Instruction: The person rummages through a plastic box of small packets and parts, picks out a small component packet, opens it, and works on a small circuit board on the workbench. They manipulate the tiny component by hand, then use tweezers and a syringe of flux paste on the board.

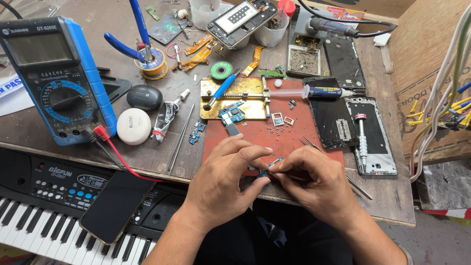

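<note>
My left hand (pixel 223 181) and my right hand (pixel 311 184) meet at the front edge of a red work mat (pixel 294 135). Between their fingertips sits a small blue circuit part (pixel 271 167); both hands pinch it. A thin dark tool appears to lie in my right hand's fingers, mostly hidden. Tweezers (pixel 314 145) lie on the mat just beyond my right hand. Further back a blue phone board (pixel 231 115) rests against a brass clamp plate (pixel 245 95).
A blue multimeter (pixel 54 73) stands at the left with red and black leads. A dark phone (pixel 115 206) lies on a keyboard (pixel 34 216). A screwdriver (pixel 362 142) rests on a phone frame (pixel 375 135) at the right. Blue pliers (pixel 135 34), cups and flex cables crowd the back.
</note>
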### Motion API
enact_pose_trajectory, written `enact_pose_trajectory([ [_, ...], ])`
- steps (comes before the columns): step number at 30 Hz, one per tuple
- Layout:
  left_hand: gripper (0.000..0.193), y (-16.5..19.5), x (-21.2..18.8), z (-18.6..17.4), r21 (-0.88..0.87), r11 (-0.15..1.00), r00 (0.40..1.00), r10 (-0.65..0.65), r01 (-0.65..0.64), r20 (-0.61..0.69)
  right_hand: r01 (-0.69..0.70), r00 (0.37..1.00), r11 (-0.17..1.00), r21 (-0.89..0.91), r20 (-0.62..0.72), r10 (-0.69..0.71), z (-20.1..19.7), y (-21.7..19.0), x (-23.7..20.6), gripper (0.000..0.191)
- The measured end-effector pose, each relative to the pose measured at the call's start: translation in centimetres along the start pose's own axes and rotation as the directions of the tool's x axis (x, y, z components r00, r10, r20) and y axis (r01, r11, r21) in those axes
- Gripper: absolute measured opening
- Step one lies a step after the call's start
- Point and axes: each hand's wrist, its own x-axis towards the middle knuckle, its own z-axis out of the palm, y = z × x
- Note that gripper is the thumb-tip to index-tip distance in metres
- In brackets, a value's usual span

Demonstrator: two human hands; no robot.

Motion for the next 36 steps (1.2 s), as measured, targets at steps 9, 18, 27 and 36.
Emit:
enact_pose_trajectory([
  [9,0.056,-0.1,0.0,0.0,0.006,1.0,1.0,0.01,-0.01,-0.008,0.045,0.999,0.999,-0.025,-0.009,-0.045,0.0,0.0,0.0,0.016],
  [18,0.053,0.1,0.1,0.0,0.002,1.0,1.0,0.005,-0.005,-0.001,-0.015,0.994,0.988,0.156,-0.104,0.032,-0.2,0.5,-0.7,0.011],
  [27,0.023,0.3,0.6,-0.1,0.055,0.996,0.997,0.069,-0.07,0.017,0.202,0.91,0.971,-0.126,-0.343,-0.234,-1.2,-0.4,-1.5,0.017],
  [36,0.012,0.6,0.7,0.4,0.108,0.99,0.995,0.088,-0.092,0.047,-0.195,0.949,0.849,-0.49,-0.313,0.037,-4.8,-1.4,-2.1,0.023],
])
